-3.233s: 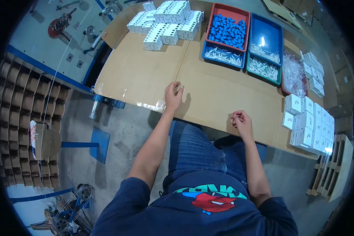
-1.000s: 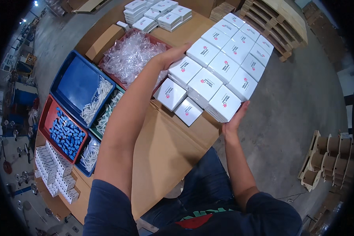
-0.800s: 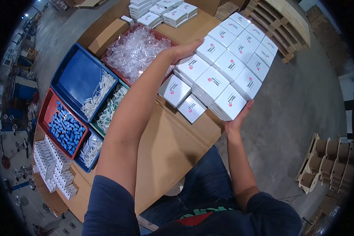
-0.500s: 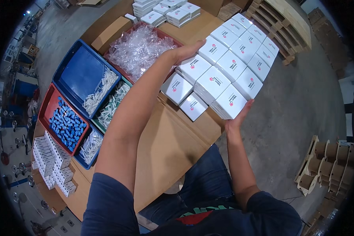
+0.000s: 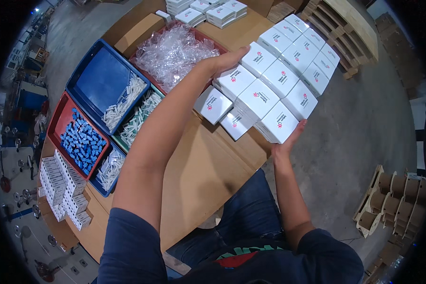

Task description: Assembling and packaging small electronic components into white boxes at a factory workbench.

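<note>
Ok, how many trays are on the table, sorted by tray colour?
Blue trays: 2
Red trays: 2
Green tray: 1
Total: 5

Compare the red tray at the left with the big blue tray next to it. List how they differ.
The red tray holds a heap of small blue parts; the big blue tray holds only some white parts along one side, its floor mostly bare. The red tray is narrower than the blue tray. The red tray lies nearer the table's left end, beside rows of white boxes. Both are shallow rectangular trays on the cardboard-covered table.
</note>
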### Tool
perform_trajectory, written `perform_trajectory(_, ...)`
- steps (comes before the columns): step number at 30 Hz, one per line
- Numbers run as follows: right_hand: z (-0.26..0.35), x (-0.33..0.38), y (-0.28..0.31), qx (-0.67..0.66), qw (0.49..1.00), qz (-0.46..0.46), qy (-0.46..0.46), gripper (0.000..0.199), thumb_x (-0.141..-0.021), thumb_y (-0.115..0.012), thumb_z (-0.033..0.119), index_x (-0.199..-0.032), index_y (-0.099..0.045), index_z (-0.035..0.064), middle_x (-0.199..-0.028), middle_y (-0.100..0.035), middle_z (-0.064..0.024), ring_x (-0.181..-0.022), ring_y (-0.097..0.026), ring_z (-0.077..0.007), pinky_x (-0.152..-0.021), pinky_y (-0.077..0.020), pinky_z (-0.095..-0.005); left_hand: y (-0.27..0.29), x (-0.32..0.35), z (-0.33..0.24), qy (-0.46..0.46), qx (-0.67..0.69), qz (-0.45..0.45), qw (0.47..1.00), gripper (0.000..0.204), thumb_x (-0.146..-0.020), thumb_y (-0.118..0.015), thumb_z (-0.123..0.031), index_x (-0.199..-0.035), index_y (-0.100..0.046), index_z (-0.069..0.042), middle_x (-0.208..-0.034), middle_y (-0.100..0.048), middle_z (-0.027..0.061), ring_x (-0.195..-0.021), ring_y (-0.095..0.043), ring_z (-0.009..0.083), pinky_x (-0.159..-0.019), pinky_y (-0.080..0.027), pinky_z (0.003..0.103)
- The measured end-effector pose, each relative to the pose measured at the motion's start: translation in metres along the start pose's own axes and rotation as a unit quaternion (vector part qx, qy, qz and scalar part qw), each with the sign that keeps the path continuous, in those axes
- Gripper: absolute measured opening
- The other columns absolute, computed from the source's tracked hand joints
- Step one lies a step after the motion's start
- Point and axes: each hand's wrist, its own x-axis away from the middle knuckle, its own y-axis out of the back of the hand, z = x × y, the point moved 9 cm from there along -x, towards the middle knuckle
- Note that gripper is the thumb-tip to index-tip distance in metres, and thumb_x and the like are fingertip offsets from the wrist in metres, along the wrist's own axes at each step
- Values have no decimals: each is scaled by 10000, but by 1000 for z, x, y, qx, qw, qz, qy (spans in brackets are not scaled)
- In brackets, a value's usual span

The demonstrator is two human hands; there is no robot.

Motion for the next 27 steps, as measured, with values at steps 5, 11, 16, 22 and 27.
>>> perform_trajectory(5, -5, 3, 0, 23, 999, -28, -4, 814, -1012, -385, 692, -1561, -297, 98, -1522, -443, -95, -1384, -458, -257, -1130, -392, -401, 5, -9, 0, 5, 20, 3, 1000, 728, -1036, -364, -598, -1532, -421, -69, -1478, -539, 131, -1252, -609, 222, -1034, -506, 359)
perform_trajectory(11, -5, -7, 7, 30, 998, -8, 46, 786, -1024, -382, 670, -1551, -305, 91, -1521, -435, -97, -1382, -456, -252, -1129, -392, -398, 8, -9, 5, 27, 27, -16, 999, 729, -1014, -399, -611, -1501, -472, -74, -1416, -594, 124, -1180, -649, 211, -994, -532, 353)
perform_trajectory(16, -5, -11, 3, 7, 999, 10, 34, 781, -1026, -378, 667, -1542, -312, 85, -1508, -443, -112, -1359, -482, -261, -1112, -412, -405, 6, -10, 4, 13, 49, -5, 999, 739, -1012, -398, -615, -1506, -469, -69, -1412, -598, 127, -1186, -648, 212, -997, -529, 352)
perform_trajectory(22, 2, 0, -13, -12, 999, 24, 30, 774, -1021, -389, 669, -1530, -325, 89, -1485, -463, -115, -1339, -500, -266, -1096, -432, -407, 13, -13, 1, -29, -1, -35, 999, 757, -1017, -379, -622, -1535, -424, -72, -1458, -558, 134, -1207, -637, 225, -1003, -527, 356)
perform_trajectory(27, 1, -1, -14, -15, 999, 28, 24, 767, -1023, -385, 667, -1527, -330, 91, -1480, -466, -114, -1332, -507, -258, -1092, -436, -397, 13, -12, 7, -12, 6, -14, 1000, 777, -1012, -377, -641, -1535, -422, -68, -1458, -558, 137, -1199, -644, 225, -991, -536, 363)
